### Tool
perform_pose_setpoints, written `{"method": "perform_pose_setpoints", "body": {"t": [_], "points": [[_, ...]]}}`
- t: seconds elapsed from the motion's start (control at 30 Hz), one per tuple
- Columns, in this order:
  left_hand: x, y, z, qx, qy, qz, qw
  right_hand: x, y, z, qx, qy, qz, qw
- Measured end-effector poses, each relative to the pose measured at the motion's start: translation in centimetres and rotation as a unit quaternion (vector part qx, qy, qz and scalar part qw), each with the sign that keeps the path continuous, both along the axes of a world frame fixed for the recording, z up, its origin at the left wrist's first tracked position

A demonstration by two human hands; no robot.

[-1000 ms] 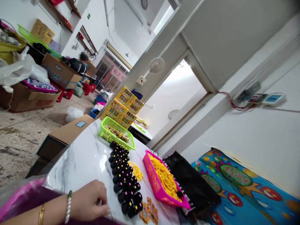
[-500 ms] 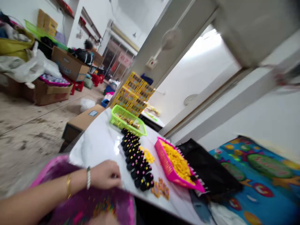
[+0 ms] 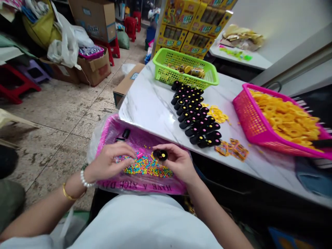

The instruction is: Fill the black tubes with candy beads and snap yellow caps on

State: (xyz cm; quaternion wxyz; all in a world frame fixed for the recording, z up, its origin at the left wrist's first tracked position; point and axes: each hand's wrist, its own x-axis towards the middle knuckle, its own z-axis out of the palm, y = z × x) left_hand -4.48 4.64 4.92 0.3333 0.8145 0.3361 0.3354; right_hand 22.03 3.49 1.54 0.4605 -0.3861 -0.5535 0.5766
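My right hand (image 3: 178,162) grips a small black cup-shaped piece (image 3: 160,155) with a yellow dot at its centre, between thumb and fingers. My left hand (image 3: 112,160) is curved above the basket, thumb and fingertips a little apart, with nothing visible between them. Near its fingertips lies a small pink piece (image 3: 140,154). Under both hands, a plastic-lined pink basket (image 3: 116,185) holds many small coloured beads (image 3: 145,167). Two or so black pieces (image 3: 126,134) lie in the basket's far left corner.
On the white table (image 3: 145,100) stand rows of black pieces (image 3: 194,116) with pink or yellow dots. Around them are a green basket (image 3: 186,77), yellow rings (image 3: 218,114), small orange packets (image 3: 234,150) and a pink basket (image 3: 250,121) of yellow rings. Yellow boxes (image 3: 192,27) are stacked behind.
The view has swung down and left onto the pink basket. My left hand has moved from the table edge to over the beads. My right hand now shows clearly, holding the black piece.
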Motion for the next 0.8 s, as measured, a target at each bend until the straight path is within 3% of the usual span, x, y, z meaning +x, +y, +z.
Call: {"method": "perform_pose_setpoints", "body": {"t": [0.13, 0.3, 0.4, 0.5, 0.67, 0.73, 0.8], "points": [[0.4, -2.0, -3.0, 0.0, 0.048, 0.01, 0.999, 0.0, 0.3, -0.7, 0.01, -0.083, 0.035, 0.996], [0.6, -2.6, -4.5, -0.048, 0.204, 0.003, 0.978, 0.3, 1.0, -1.5, -0.034, -0.133, 0.101, 0.985], [0.8, -2.6, -5.2, -0.064, 0.296, -0.007, 0.953, 0.4, 1.2, -1.9, 0.017, -0.198, 0.093, 0.976], [1.1, -2.4, -5.4, -0.075, 0.314, -0.041, 0.946, 0.3, 1.1, -2.7, 0.133, -0.365, 0.115, 0.914], [1.5, -2.0, -5.1, -0.087, 0.324, -0.103, 0.936, -1.2, 0.3, -4.4, 0.236, -0.561, 0.231, 0.759], [1.5, -2.0, -5.2, -0.09, 0.326, -0.108, 0.935, -1.7, 0.0, -4.6, 0.259, -0.56, 0.278, 0.736], [1.3, -2.0, -5.3, -0.09, 0.313, -0.102, 0.94, -1.8, -0.2, -4.4, 0.247, -0.521, 0.296, 0.762]]}}
